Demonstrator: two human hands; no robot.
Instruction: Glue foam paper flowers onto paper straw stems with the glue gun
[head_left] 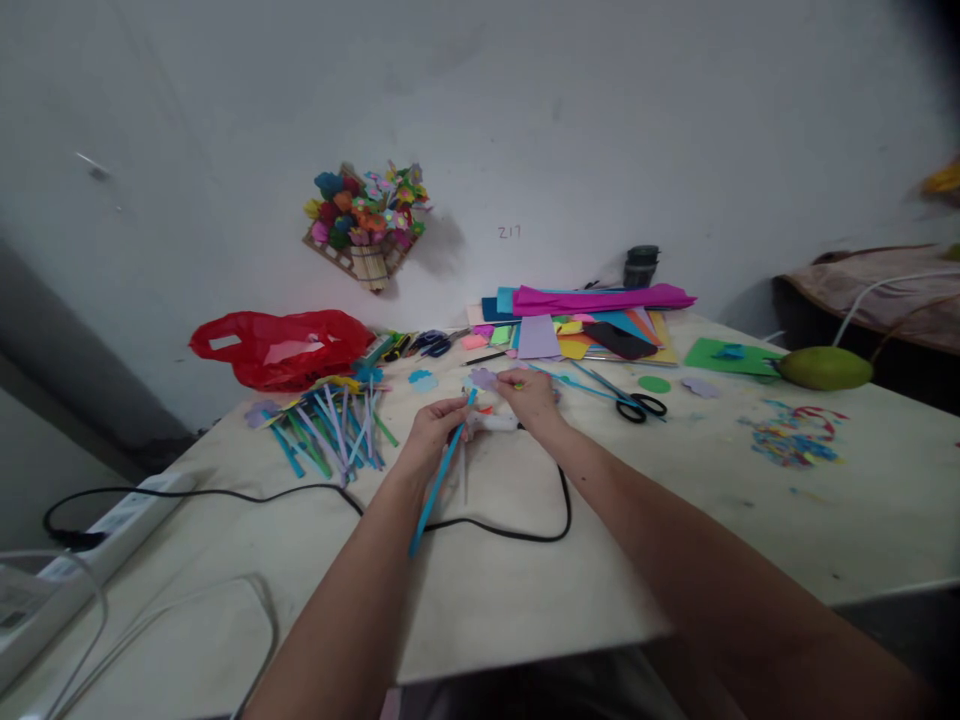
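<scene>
My left hand [441, 428] is closed on a long blue strip [435, 495], which slants down toward the table's near side. In my right hand [531, 392], thumb and fingers pinch the edge of a small purple flower cutout [484, 378]. Between the two hands lies a white glue gun [495, 420], partly hidden by them. A thin pale stick [463, 475] shows just under my left hand. Right of my right hand, black-handled scissors [634, 405] lie across a light blue strip [577, 383]. Blue flower cutouts [424, 380] rest beyond my left hand.
Finished strip-stemmed flowers [330, 430] are piled at left beside a red plastic bag [285, 345]. Coloured sheets [592, 330] stack at the back. A black cord [517, 537] crosses the table from a power strip [112, 530]. Paper scraps [795, 440] and a green mango-like fruit [825, 368] lie right.
</scene>
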